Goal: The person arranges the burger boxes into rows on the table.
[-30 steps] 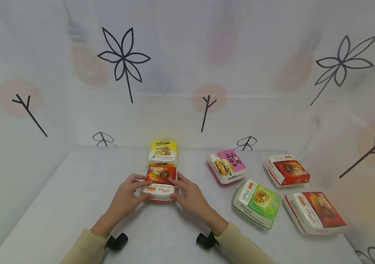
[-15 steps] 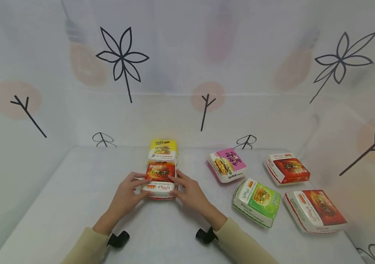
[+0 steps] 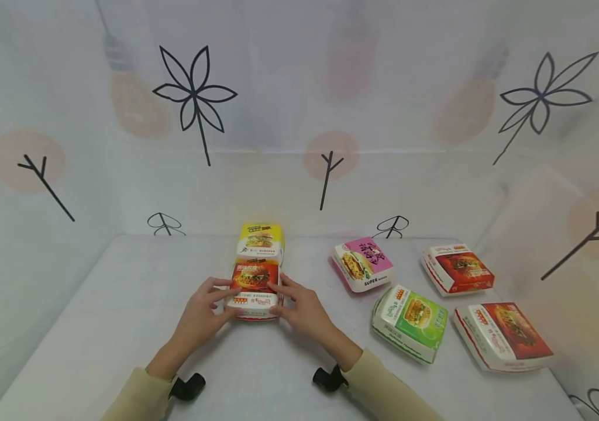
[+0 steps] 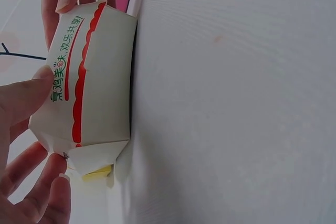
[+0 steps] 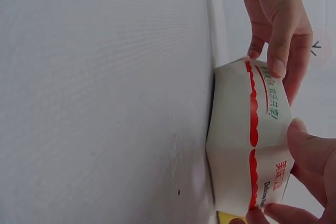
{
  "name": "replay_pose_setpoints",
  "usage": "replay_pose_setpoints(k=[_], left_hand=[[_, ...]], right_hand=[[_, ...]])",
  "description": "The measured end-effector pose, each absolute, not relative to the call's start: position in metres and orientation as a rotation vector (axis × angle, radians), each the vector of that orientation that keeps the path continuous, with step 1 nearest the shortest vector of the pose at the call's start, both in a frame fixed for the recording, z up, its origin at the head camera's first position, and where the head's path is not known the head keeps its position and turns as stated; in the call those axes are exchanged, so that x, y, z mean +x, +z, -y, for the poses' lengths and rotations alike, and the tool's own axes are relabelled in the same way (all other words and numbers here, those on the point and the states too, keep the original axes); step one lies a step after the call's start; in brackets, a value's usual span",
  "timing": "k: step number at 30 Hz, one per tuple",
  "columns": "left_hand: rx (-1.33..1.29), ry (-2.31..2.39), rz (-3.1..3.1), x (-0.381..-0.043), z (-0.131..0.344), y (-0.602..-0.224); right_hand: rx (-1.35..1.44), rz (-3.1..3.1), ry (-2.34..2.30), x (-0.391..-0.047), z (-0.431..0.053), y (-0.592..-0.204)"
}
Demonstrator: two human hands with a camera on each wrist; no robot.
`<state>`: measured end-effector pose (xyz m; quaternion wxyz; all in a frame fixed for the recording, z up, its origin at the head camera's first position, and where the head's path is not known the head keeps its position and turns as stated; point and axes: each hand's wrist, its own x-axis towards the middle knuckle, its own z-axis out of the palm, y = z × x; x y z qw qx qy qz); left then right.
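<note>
A red-and-white burger box (image 3: 254,275) lies flat on the white table with both hands on it. On its left side, my left hand (image 3: 200,310) grips it, thumb at the near edge and fingers along the side. The right hand (image 3: 306,310) holds the opposite side in the same way. Directly behind it, end to end, is a yellow-and-white burger box (image 3: 260,238). In the left wrist view, the held box's white near side (image 4: 107,77) faces the camera. The right wrist view shows its near side (image 5: 231,119) resting on the cloth.
To the right lie a pink burger box (image 3: 364,264), a green one (image 3: 411,323) and two more red-and-white boxes, one farther back (image 3: 458,270) and one nearer (image 3: 505,337). A patterned white cloth (image 3: 278,117) hangs behind the table.
The held red-and-white box has edged slightly away from me toward the yellow box. Both hands keep their hold, and the other boxes have not moved.
</note>
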<state>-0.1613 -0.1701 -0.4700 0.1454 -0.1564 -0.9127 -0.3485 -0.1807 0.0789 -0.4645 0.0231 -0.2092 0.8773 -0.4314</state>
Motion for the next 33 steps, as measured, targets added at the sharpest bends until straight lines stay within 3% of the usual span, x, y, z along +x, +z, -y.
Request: replay_pose_setpoints(k=[33], left_hand=[[-0.427,-1.060,2.667,-0.161,0.173,-0.473]], right_hand=[[-0.701,-2.703,-1.304,-0.196,-0.108,-0.431]])
